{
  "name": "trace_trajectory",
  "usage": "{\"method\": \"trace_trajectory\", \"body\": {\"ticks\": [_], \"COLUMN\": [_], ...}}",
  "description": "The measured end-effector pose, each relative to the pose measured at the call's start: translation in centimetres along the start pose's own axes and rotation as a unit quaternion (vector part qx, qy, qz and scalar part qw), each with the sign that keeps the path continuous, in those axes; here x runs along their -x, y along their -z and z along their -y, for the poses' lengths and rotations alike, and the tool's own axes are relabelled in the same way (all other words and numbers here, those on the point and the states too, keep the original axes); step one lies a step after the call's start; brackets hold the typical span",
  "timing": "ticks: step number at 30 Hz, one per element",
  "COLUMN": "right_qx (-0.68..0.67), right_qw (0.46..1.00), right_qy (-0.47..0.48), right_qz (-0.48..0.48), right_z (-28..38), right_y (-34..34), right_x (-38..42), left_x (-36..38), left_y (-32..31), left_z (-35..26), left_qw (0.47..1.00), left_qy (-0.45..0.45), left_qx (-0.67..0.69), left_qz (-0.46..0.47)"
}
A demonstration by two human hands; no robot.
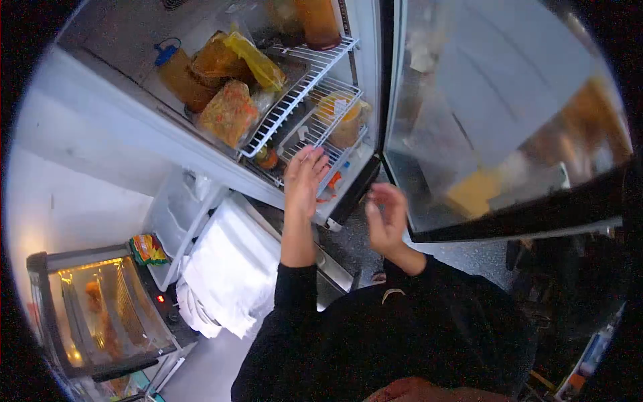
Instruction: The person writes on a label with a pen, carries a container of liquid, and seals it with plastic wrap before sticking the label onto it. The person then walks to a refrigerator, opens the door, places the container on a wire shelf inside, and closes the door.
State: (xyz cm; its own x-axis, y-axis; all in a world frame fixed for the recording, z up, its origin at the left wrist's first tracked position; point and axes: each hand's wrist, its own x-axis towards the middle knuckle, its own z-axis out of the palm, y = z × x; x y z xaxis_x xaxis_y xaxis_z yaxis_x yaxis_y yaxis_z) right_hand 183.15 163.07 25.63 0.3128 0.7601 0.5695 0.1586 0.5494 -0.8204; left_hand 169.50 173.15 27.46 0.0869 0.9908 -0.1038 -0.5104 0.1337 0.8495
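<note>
An upright fridge stands before me with its glass door (495, 120) swung wide to the right. My left hand (307, 179) is raised at the front of the lower wire shelf (328, 130), fingers stretched upward and nothing visible in them. Near the door's hinge side, my right hand (388, 218) hovers with loosely curved fingers, its thumb apart from them, and no object shows in it. A lidded tub (345, 120) sits on the lower shelf, just beyond my left fingertips. Small orange pieces (333, 179) lie at the fridge bottom.
The upper shelf carries a yellow bag (258, 60), a wrapped food pack (228, 112), a blue-capped bottle (177, 74) and an orange container (317, 25). At left are white sheets (231, 268), a green packet (149, 249) and a lit food warmer (100, 315).
</note>
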Motion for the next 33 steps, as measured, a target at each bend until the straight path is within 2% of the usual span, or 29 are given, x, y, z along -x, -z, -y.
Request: {"method": "trace_trajectory", "body": {"ticks": [2, 4, 5, 7, 9, 13, 15, 17, 19, 20, 24, 26, 28, 29, 31, 32, 33], "right_qx": [0.055, 0.107, 0.160, 0.194, 0.198, 0.273, 0.180, 0.014, -0.063, -0.117, -0.110, -0.158, -0.147, -0.134, -0.096, -0.080, -0.078], "right_qw": [0.980, 0.924, 0.905, 0.871, 0.822, 0.813, 0.939, 0.979, 0.981, 0.978, 0.978, 0.982, 0.987, 0.984, 0.985, 0.987, 0.985], "right_qy": [0.185, 0.353, 0.376, 0.336, 0.353, 0.339, 0.222, 0.123, 0.046, 0.051, 0.014, 0.013, 0.014, 0.017, -0.006, 0.027, 0.011], "right_qz": [-0.049, -0.098, -0.114, -0.302, -0.402, -0.387, -0.192, -0.161, -0.177, -0.166, -0.178, -0.098, -0.071, -0.117, -0.143, -0.134, -0.152], "right_z": [3.7, 7.7, 9.2, 11.1, 12.7, 12.9, 10.4, 1.4, 1.8, 4.1, 5.8, 6.8, 7.4, 5.6, 3.6, 2.6, 5.3], "right_y": [3.7, 7.8, 10.3, 13.1, 15.7, 22.3, 25.3, 31.2, 28.0, 25.0, 22.6, 20.8, 19.2, 19.5, 19.1, 18.6, 16.0], "right_x": [0.0, -1.0, -1.2, -1.3, -3.3, -6.8, -7.5, -6.9, -6.2, -6.4, -6.1, -5.9, -5.3, -5.1, -4.2, -4.1, -3.3], "left_x": [3.1, 5.9, 6.9, 8.7, 10.2, 12.6, 13.7, 14.5, 15.5, 15.9, 17.7, 18.6, 19.6, 20.0, 20.8, 21.2, 21.5], "left_y": [1.4, 2.9, 3.7, 5.1, 5.8, 6.9, 6.6, 6.2, 6.1, 6.3, 7.9, 8.7, 8.9, 9.5, 9.6, 9.4, 9.2], "left_z": [0.2, 0.3, 0.5, 1.1, 1.5, 2.8, 3.0, 2.7, 2.3, 2.0, 1.3, 1.2, 1.1, 1.3, 1.3, 1.1, 1.0], "left_qw": [1.000, 0.997, 0.998, 0.995, 0.994, 0.995, 0.994, 0.994, 0.995, 0.995, 0.994, 0.992, 0.989, 0.990, 0.991, 0.990, 0.989], "left_qy": [-0.003, 0.046, 0.040, 0.075, 0.079, 0.089, 0.089, 0.089, 0.085, 0.084, 0.061, 0.058, 0.061, 0.060, 0.060, 0.058, 0.056], "left_qx": [-0.008, -0.059, -0.053, -0.071, -0.065, -0.030, -0.023, -0.021, -0.009, -0.010, -0.050, -0.059, -0.069, -0.058, -0.048, -0.051, -0.054], "left_qz": [0.005, 0.011, 0.008, -0.015, -0.027, -0.039, -0.050, -0.056, -0.043, -0.046, -0.080, -0.096, -0.118, -0.114, -0.112, -0.120, -0.128]}}
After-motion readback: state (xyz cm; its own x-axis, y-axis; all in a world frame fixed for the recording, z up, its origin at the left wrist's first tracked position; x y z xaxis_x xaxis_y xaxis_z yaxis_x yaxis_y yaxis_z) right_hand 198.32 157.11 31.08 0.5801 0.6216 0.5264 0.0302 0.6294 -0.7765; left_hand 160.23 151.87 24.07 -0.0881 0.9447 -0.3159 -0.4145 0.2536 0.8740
